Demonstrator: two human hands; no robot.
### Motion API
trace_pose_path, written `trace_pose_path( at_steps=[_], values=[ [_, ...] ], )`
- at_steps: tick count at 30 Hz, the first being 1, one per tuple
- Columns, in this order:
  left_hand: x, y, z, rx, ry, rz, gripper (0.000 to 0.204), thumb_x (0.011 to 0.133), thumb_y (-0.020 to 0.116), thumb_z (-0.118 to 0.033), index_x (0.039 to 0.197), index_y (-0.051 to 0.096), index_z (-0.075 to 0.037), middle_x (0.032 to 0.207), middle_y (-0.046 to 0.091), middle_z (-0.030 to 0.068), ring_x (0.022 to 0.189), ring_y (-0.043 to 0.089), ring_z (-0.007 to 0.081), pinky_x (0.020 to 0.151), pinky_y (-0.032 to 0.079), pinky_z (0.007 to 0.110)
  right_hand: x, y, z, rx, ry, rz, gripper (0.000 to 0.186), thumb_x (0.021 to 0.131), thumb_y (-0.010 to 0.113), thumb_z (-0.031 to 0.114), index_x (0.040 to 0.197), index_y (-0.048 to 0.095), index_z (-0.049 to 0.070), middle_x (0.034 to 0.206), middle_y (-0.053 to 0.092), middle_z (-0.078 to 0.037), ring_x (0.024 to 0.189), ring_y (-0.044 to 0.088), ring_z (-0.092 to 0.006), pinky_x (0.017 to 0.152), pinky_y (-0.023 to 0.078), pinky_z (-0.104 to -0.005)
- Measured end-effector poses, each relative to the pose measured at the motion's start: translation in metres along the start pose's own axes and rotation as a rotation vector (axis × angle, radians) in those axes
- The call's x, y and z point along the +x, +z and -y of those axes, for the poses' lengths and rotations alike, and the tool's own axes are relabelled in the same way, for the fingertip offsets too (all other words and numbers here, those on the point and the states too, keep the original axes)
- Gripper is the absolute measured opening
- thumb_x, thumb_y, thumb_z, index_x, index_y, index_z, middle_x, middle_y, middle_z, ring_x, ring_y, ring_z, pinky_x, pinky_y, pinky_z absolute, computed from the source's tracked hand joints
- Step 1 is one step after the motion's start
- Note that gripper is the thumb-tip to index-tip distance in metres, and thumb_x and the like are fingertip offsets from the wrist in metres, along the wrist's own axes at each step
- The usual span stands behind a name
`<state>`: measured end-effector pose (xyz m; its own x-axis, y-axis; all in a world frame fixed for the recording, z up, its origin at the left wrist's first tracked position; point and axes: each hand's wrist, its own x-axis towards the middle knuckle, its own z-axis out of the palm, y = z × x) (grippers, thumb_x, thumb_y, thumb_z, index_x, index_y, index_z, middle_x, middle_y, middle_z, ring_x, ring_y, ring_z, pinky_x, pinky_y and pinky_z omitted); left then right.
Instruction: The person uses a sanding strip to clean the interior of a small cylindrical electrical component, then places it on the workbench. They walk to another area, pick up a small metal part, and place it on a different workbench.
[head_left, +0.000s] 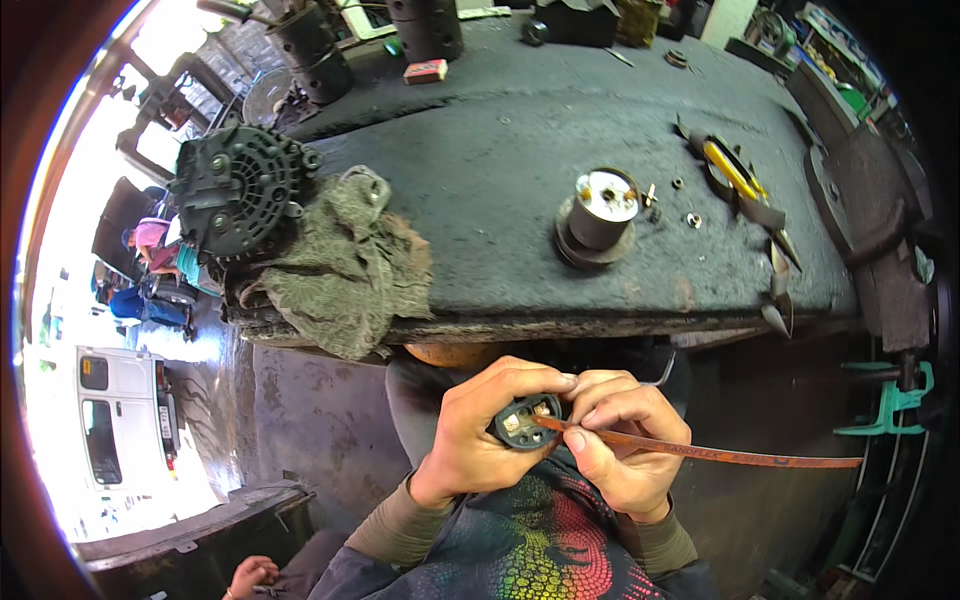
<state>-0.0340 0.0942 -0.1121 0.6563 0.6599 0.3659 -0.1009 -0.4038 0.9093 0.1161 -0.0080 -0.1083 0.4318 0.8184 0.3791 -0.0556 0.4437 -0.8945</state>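
Note:
Below the bench's front edge, my left hand [470, 435] grips a small round black part [523, 432] with brassy metal pieces inside its face. My right hand [632, 455] pinches a long orange saw blade [760, 455], whose left end rests in or against that face while the rest sticks out to the right. Just beyond my hands, on the dark bench [470, 200], stands a silver and dark cylindrical part [600, 215] on a round base, with small nuts and metal bits [693, 219] beside it.
An alternator [235, 185] and grimy rag [340, 280] occupy the bench's left. Tools with a yellow handle [730, 170] lie rightward; black cans [323, 70] stand behind. A teal clamp [890, 410] is at right. People [150, 310] and a white van [115, 420] are outside; another person's hand [255, 575] shows lower left.

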Motion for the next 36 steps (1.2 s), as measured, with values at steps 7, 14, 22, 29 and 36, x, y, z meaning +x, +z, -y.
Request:
trace_pose_path(
  at_steps=[7, 14, 22, 29, 36],
  values=[
    [-0.003, 0.025, -0.005, 0.020, -0.001, -0.002, 0.057, 0.070, 0.084, 0.006, 0.124, 0.069, -0.003, 0.116, 0.069, 0.0150, 0.102, 0.070, 0.0283, 0.088, 0.057, 0.036, -0.012, -0.016, 0.002, -0.086, 0.016, -0.012, 0.020, 0.080, 0.081, -0.006, 0.094, 0.069, -0.001, 0.093, 0.075, -0.014, 0.096, 0.072, -0.0277, 0.089, 0.058, -0.0403],
    [-0.014, 0.026, -0.006, 0.153, 0.038, -0.028, 0.069, 0.069, 0.079, 0.007, 0.136, 0.066, -0.002, 0.101, 0.067, 0.0104, 0.088, 0.067, 0.0215, 0.078, 0.055, 0.033, -0.016, -0.012, 0.008, -0.224, -0.037, 0.070, 0.018, 0.076, 0.083, -0.004, 0.089, 0.072, 0.001, 0.090, 0.075, -0.011, 0.092, 0.073, -0.0276, 0.086, 0.057, -0.0386],
    [-0.029, 0.030, -0.011, 0.166, 0.010, -0.069, 0.071, 0.071, 0.075, 0.009, 0.141, 0.064, 0.000, 0.096, 0.064, 0.0083, 0.084, 0.064, 0.0183, 0.075, 0.053, 0.031, -0.018, -0.006, 0.010, -0.182, 0.025, -0.009, 0.016, 0.075, 0.083, -0.004, 0.085, 0.072, 0.001, 0.087, 0.077, -0.011, 0.091, 0.073, -0.0276, 0.082, 0.057, -0.0388],
    [-0.040, 0.032, -0.008, 0.173, -0.016, -0.111, 0.069, 0.070, 0.073, 0.007, 0.138, 0.066, 0.000, 0.098, 0.064, 0.0095, 0.087, 0.064, 0.0184, 0.079, 0.053, 0.031, -0.027, -0.002, 0.009, -0.362, -0.086, 0.127, 0.016, 0.073, 0.083, -0.002, 0.084, 0.073, 0.002, 0.085, 0.076, -0.008, 0.088, 0.071, -0.0271, 0.082, 0.056, -0.0379],
    [-0.047, 0.040, -0.013, 0.145, -0.008, -0.153, 0.067, 0.072, 0.074, 0.009, 0.138, 0.066, 0.000, 0.101, 0.064, 0.0097, 0.090, 0.064, 0.0183, 0.081, 0.053, 0.030, -0.042, 0.004, 0.003, -0.097, 0.066, -0.034, 0.016, 0.076, 0.084, -0.005, 0.087, 0.073, 0.000, 0.089, 0.077, -0.011, 0.097, 0.072, -0.0276, 0.087, 0.058, -0.0400]
  ],
)
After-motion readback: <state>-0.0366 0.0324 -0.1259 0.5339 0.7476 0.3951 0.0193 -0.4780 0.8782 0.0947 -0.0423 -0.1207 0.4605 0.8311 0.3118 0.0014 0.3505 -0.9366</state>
